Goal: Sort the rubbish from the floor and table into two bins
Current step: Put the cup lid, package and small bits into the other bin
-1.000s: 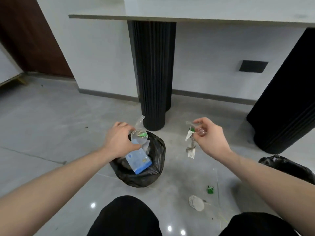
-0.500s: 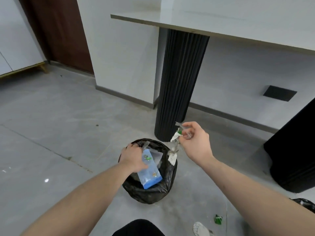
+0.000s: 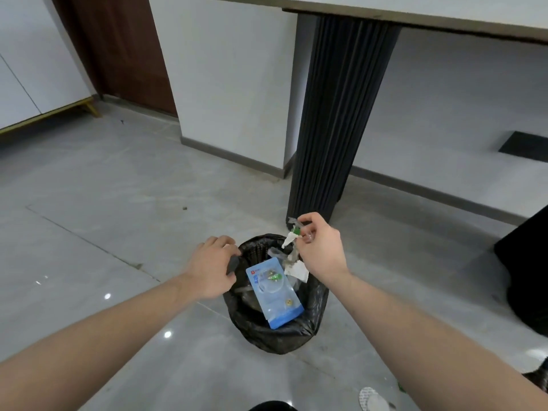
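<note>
Watching blue packet (image 3: 274, 295) now dropped in bin (image 3: 275, 336) — my left grip (image 3: 212, 269) pinches bin liner rim, right grip (image 3: 318, 252) holds scraps (image 3: 293, 253) — next.

A black fluted table leg (image 3: 335, 120) is standing at the upper centre, carrying a pale tabletop (image 3: 415, 10) along the top right. A dark wooden door (image 3: 118, 51) is showing at the upper left, beside a white cabinet (image 3: 26, 63). Grey floor tiles (image 3: 89, 203) are shining below.
</note>
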Demonstrator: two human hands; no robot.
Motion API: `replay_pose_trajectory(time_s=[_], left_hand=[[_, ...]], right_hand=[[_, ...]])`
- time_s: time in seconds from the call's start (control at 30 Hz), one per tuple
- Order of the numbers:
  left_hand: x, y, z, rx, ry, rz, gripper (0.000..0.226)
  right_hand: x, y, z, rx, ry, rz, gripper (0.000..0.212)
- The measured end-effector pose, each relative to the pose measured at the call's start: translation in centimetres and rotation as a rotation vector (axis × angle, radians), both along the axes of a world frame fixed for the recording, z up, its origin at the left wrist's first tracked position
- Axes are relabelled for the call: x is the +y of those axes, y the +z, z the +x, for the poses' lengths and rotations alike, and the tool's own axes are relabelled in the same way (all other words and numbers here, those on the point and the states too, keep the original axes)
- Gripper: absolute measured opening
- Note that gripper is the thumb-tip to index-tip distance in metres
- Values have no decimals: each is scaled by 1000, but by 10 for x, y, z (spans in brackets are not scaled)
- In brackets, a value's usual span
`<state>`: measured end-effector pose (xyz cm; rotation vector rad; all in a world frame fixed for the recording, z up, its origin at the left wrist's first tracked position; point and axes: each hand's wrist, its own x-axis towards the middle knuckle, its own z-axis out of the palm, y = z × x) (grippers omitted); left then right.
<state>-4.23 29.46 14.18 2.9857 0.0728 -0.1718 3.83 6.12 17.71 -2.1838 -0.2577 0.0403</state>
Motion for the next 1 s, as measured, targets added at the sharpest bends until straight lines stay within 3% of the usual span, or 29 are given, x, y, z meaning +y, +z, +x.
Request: replay_pose_trajectory(time_s=[0.17,0.27,0.67,0.83,1.0], left_hand=[[-4,-19,-14,92,-30,38,63],[-6,-32,-12,140,-33,67,65],[-8,-35,-4,236,-40,104,70],[-46,-9,-7,137,-164,130,72],[-93,15,-7,4,-258,145,75]], right_hand=[[3,-51,-10,18,305,-536,47],[-4,-68,-22,100,448,-706,63],[-1,-101,-23,156,551,-826,61],[-28,-61,-19,16,524,-772,65],[-110,-7,-35,10,463,-993,72]])
